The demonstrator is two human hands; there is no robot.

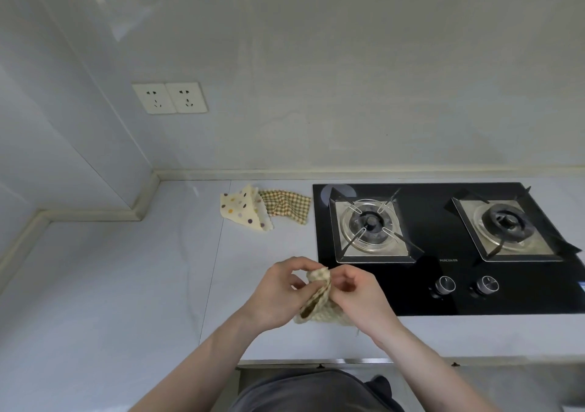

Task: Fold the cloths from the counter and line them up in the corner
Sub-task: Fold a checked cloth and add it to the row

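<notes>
Both my hands hold a small pale checked cloth [318, 297] above the counter's front part. My left hand [280, 291] pinches its upper left edge, and my right hand [359, 294] pinches the upper right edge; the cloth hangs bunched between them. Farther back on the counter lie two more cloths: a cream one with coloured dots [242, 210] and, touching its right side, a green-and-red checked one [288, 207]. Both lie crumpled and flat-ish, apart from my hands.
A black glass gas hob [421, 288] with two burners and two knobs fills the counter's right side. The grey counter [126, 285] runs left into a wall corner [155, 174]. Two wall sockets [170, 98] sit above it.
</notes>
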